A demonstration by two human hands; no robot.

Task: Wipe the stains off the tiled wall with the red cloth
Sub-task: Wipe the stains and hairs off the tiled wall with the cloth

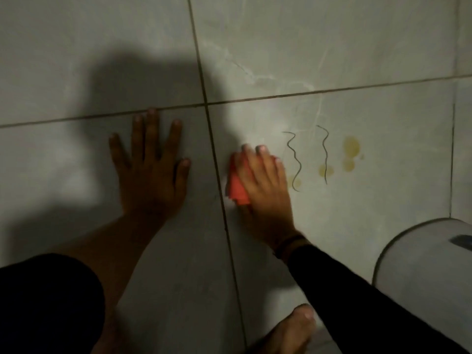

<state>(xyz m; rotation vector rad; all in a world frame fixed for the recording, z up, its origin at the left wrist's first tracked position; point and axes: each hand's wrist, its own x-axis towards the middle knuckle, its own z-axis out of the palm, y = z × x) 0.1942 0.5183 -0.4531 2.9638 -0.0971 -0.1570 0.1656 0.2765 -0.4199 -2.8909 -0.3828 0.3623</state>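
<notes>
My right hand presses a folded red cloth flat against the grey tiled wall, just right of a vertical grout line. Two dark wavy pen lines run down the tile right beside my fingertips. Several yellow blotches lie further right, apart from the cloth. My left hand rests flat on the neighbouring tile with its fingers spread, holding nothing.
A white rounded container with a dark mark on top stands at the lower right, close to my right sleeve. A bare foot shows at the bottom edge. Dark grout lines cross the wall. Heavy shadow covers the left tiles.
</notes>
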